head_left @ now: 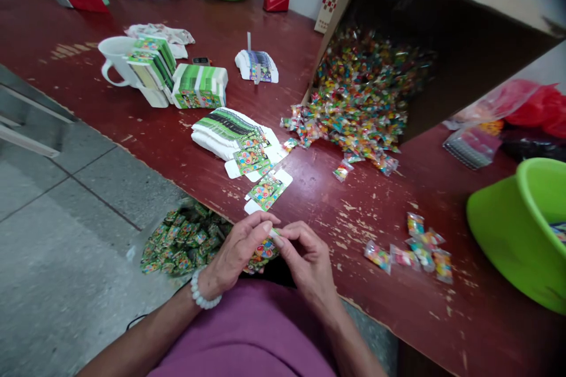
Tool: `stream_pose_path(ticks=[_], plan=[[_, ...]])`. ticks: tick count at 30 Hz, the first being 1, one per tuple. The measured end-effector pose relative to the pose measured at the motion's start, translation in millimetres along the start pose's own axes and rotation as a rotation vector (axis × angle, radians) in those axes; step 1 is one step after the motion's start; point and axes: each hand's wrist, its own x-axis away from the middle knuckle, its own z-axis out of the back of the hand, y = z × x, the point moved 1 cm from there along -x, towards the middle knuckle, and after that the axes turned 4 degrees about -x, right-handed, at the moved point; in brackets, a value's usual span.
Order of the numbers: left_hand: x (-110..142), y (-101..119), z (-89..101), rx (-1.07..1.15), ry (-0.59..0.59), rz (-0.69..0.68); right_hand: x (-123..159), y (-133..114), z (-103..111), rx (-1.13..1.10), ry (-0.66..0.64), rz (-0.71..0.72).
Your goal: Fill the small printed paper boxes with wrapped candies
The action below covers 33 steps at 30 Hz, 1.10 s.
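Close to my body, at the table's front edge, both hands hold one small green printed candy box (264, 251). My left hand (242, 245), with a pale bead bracelet at the wrist, grips its left side, thumb at the top end. On its right side, my right hand (307, 254) pinches the top end between thumb and fingers. Just beyond lies a flat green carton (269, 189), and behind it a fanned stack of flat cartons (227, 129). Wrapped candies (360, 100) spill from a big cardboard box (446, 3) lying on its side.
Loose candy packets (420, 250) lie at right near a green tub (499, 221). A white mug (115, 59) and banded carton bundles (201, 85) stand at left. Below the table edge is a heap of green boxes (183, 241). A red tape dispenser (276, 2) sits at the back.
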Motion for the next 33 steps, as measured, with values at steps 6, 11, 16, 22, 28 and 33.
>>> stream_pose_path(ticks=[6,11,16,22,28,33], plan=[[0,5,-4.9,0.252,0.027,0.256,-1,-4,1,0.141,-0.042,0.118],[1,7,-6.4,0.445,-0.041,0.359,3,6,5,-0.108,-0.067,-0.199],[7,9,-7.7,0.417,-0.058,0.323,5,2,6,-0.099,-0.059,-0.122],[16,5,-9.6,0.251,0.016,0.225,6,-5,6,0.198,-0.062,0.164],[21,13,-5.5,-0.07,-0.046,0.1,7,-16,11,0.178,-0.078,0.125],[27,34,-5.8,-0.272,-0.06,-0.103,11,-24,8,0.176,-0.024,0.123]])
